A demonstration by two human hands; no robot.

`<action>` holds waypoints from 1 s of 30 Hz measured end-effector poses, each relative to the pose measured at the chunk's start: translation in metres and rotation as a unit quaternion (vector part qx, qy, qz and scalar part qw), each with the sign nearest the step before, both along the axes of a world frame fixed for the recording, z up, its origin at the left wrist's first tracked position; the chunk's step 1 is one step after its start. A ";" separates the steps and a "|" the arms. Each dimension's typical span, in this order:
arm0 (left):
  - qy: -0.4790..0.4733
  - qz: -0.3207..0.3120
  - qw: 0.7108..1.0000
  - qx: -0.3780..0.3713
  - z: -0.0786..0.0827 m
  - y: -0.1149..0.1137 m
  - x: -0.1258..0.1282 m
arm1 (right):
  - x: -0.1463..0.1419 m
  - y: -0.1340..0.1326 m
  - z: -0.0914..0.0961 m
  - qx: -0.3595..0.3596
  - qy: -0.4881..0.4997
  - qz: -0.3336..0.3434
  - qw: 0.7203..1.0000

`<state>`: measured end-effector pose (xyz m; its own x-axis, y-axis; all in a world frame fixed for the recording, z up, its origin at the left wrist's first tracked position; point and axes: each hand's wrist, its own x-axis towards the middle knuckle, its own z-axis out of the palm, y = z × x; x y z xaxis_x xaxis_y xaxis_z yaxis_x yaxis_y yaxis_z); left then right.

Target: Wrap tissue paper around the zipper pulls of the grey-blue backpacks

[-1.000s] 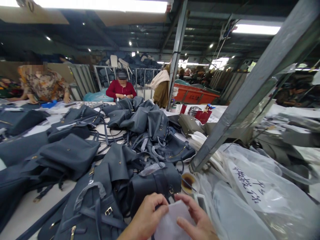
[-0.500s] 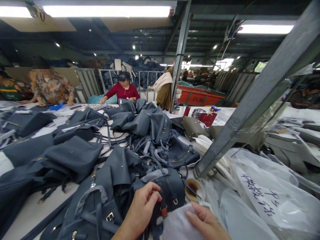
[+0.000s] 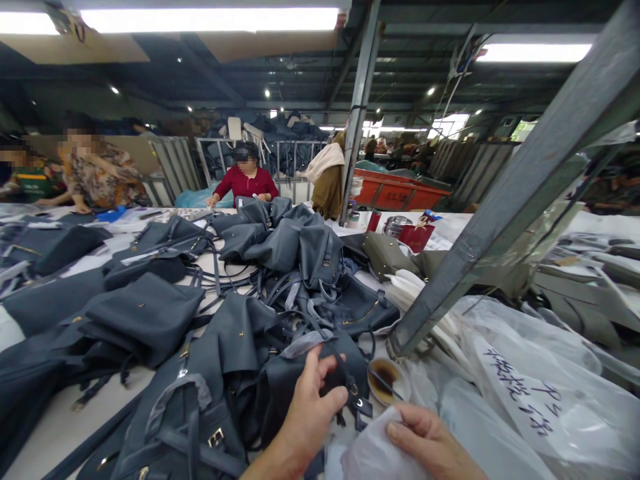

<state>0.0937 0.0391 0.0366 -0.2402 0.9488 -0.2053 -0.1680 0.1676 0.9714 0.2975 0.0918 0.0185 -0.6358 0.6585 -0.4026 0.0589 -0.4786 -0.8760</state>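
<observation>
Right hand (image 3: 433,443) alone now pinches a thin white plastic sheet (image 3: 373,457) at the bottom edge of the frame, its fingers closed over the bunched material. A second ago both hands shared that sheet. Left hand (image 3: 313,413) has let go of it and sits higher, open with fingers spread, pressed against a slate-grey leather backpack (image 3: 300,393) just beside a dark strap (image 3: 347,373) and a small metal buckle (image 3: 359,403). Whether it has hold of the strap, I cannot tell. The red-tipped strap end that showed half a second ago no longer shows.

That backpack lies at the near end of a heap of matching grey bags (image 3: 280,247) spread over a white worktable (image 3: 55,413). Just right of the hands sits a small round dish (image 3: 389,381) of dark brown liquid with a thin brush in it, and beyond it, at lower right, a clear plastic sack (image 3: 520,400) marked with handwritten characters. A grey steel beam (image 3: 500,207) slants across the upper right. Past the heap, at upper centre, a co-worker in a red top (image 3: 245,183) works with both hands.
</observation>
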 end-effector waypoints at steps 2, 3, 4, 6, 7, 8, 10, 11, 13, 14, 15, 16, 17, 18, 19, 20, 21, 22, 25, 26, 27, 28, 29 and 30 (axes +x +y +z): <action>-0.014 0.036 0.999 0.007 0.002 0.003 0.002 | 0.001 0.001 -0.003 -0.001 0.000 -0.005 1.000; -0.025 0.052 0.998 0.006 0.003 0.004 0.001 | 0.001 0.002 -0.003 0.019 -0.004 -0.002 1.000; -0.037 0.063 0.997 0.005 0.004 0.005 0.000 | 0.001 0.003 -0.002 0.059 -0.009 0.005 0.998; -0.051 0.073 0.996 -0.003 0.006 0.006 -0.005 | 0.002 0.006 0.006 0.161 -0.020 0.032 0.986; -0.054 0.073 0.996 -0.008 0.008 0.006 -0.008 | 0.001 0.006 0.011 0.200 -0.020 0.047 0.978; -0.058 0.070 0.996 -0.014 0.009 0.005 -0.012 | -0.002 0.006 0.016 0.220 -0.014 0.057 0.974; -0.072 0.055 0.996 -0.022 0.011 0.003 -0.019 | -0.011 0.005 0.024 0.189 0.015 0.053 0.980; -0.086 0.041 0.995 -0.022 0.011 0.002 -0.022 | -0.018 0.005 0.025 0.146 0.048 0.040 0.987; -0.121 0.013 0.992 -0.023 0.011 -0.001 -0.027 | -0.037 0.006 0.019 0.030 0.134 0.015 0.990; -0.139 0.001 0.990 -0.028 0.012 -0.003 -0.028 | -0.047 0.008 0.012 -0.031 0.172 0.013 0.984; -0.157 -0.010 0.987 -0.036 0.012 -0.005 -0.029 | -0.057 0.010 0.004 -0.083 0.197 0.024 0.977; -0.174 -0.019 0.983 -0.046 0.012 -0.006 -0.030 | -0.067 0.012 -0.006 -0.120 0.207 0.041 0.970; -0.189 -0.027 0.980 -0.057 0.012 -0.008 -0.031 | -0.075 0.013 -0.016 -0.142 0.204 0.058 0.967; -0.199 -0.033 0.977 -0.067 0.012 -0.010 -0.032 | -0.083 0.013 -0.025 -0.152 0.193 0.071 0.967; -0.205 -0.034 0.975 -0.074 0.012 -0.011 -0.033 | -0.089 0.011 -0.033 -0.152 0.181 0.078 0.968; -0.207 -0.031 0.975 -0.079 0.011 -0.013 -0.034 | -0.094 0.008 -0.039 -0.147 0.170 0.079 0.971; -0.202 -0.023 0.976 -0.081 0.010 -0.014 -0.036 | -0.099 0.003 -0.043 -0.141 0.161 0.077 0.974; -0.192 -0.010 0.978 -0.082 0.009 -0.015 -0.038 | -0.102 -0.003 -0.045 -0.134 0.154 0.073 0.976; -0.151 0.018 0.986 -0.073 0.007 -0.016 -0.044 | -0.109 -0.019 -0.044 -0.119 0.143 0.069 0.980; -0.140 0.020 0.988 -0.066 0.007 -0.017 -0.046 | -0.110 -0.021 -0.043 -0.104 0.132 0.062 0.984; -0.134 0.019 0.989 -0.059 0.007 -0.017 -0.047 | -0.112 -0.022 -0.042 -0.077 0.111 0.056 0.989; -0.131 0.014 0.990 -0.054 0.007 -0.018 -0.049 | -0.113 -0.022 -0.040 -0.041 0.082 0.054 0.994; -0.130 0.006 0.990 -0.053 0.007 -0.018 -0.050 | -0.115 -0.020 -0.039 -0.001 0.051 0.054 0.997; -0.129 -0.003 0.990 -0.053 0.007 -0.019 -0.050 | -0.116 -0.018 -0.038 0.038 0.021 0.057 0.997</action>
<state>0.0438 0.0203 0.0434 -0.1612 0.9196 -0.3583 -0.4062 0.2690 0.8733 0.1815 0.0741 -0.0195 -0.7231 0.6091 -0.3257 0.0715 -0.4031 -0.9124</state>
